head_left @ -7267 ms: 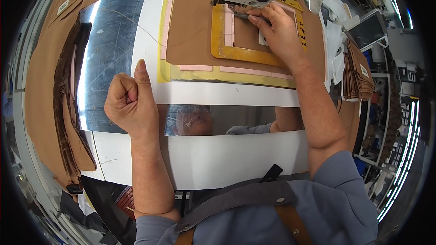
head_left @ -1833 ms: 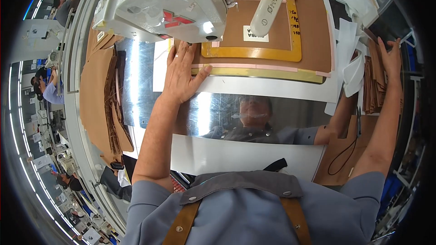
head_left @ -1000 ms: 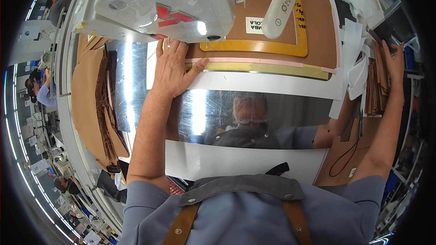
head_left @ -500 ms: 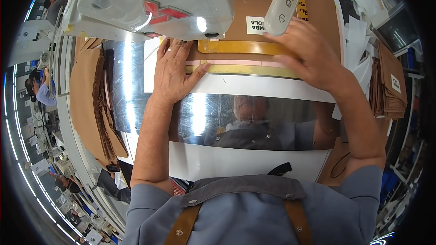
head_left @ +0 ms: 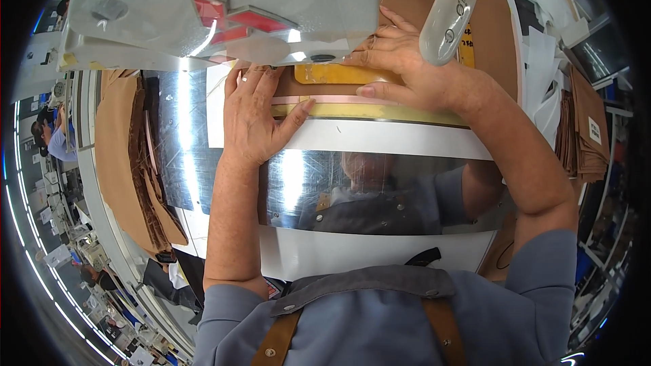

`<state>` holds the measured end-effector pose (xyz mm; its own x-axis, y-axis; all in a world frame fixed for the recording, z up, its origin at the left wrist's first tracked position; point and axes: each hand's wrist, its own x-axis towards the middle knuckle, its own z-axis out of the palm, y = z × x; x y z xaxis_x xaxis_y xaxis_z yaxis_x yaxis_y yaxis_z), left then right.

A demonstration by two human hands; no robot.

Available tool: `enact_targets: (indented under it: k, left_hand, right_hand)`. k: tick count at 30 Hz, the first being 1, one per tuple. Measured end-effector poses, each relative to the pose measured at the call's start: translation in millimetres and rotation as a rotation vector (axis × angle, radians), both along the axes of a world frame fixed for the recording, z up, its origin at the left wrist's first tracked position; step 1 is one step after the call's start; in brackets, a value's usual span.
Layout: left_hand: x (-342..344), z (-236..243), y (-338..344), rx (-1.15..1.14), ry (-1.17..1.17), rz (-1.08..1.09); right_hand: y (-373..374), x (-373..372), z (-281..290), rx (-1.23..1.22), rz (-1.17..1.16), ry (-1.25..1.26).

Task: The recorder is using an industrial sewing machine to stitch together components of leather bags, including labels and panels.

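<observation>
My left hand (head_left: 254, 114) lies flat on the left part of the layered work, its thumb stretched along a yellow strip (head_left: 407, 114). My right hand (head_left: 413, 68) rests spread over a flat yellow bar (head_left: 322, 74), fingers pointing left and its thumb below the bar's near edge. Neither hand grips anything. Beneath the bar is a brown sheet (head_left: 496, 51), with a narrow pink strip (head_left: 331, 99) along its near side. Under these shows a white sheet (head_left: 380, 135). The fingertips of my left hand are partly hidden by a white machine head.
The white machine head (head_left: 156, 17) with a red emblem overhangs the far left. A rounded pale lever (head_left: 451, 17) hangs beside my right hand. Shiny metal plate (head_left: 325, 190) covers the near table. Brown pieces are stacked at left (head_left: 119, 163) and right (head_left: 586, 129).
My right hand has moved left along the yellow bar and come down with fingers spread. My left hand stays on the work. The whole view has shifted slightly.
</observation>
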<state>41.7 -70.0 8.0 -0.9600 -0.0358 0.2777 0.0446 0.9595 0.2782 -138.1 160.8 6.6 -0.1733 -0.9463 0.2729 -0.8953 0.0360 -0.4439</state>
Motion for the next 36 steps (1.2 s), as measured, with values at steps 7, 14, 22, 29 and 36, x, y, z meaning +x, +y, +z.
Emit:
enact_targets:
  k: [7,14,22,29,36]
  left_hand:
    - [-1,7,10,-0.03,0.066,-0.065]
    - [-12,5,23,-0.075,0.02,-0.036]
    - [-20,-3,14,0.041,0.039,-0.093]
    - [-25,5,17,0.009,0.01,-0.159]
    - [-31,8,21,-0.126,0.06,-0.184]
  right_hand:
    - [-1,-2,3,0.096,-0.011,0.054]
    - [-2,3,-4,0.035,-0.09,0.122]
    - [-1,1,0,0.091,-0.026,-0.011]
    - [-2,-1,-2,0.092,-0.045,-0.03]
    - [2,-7,-9,0.005,-0.041,-0.098]
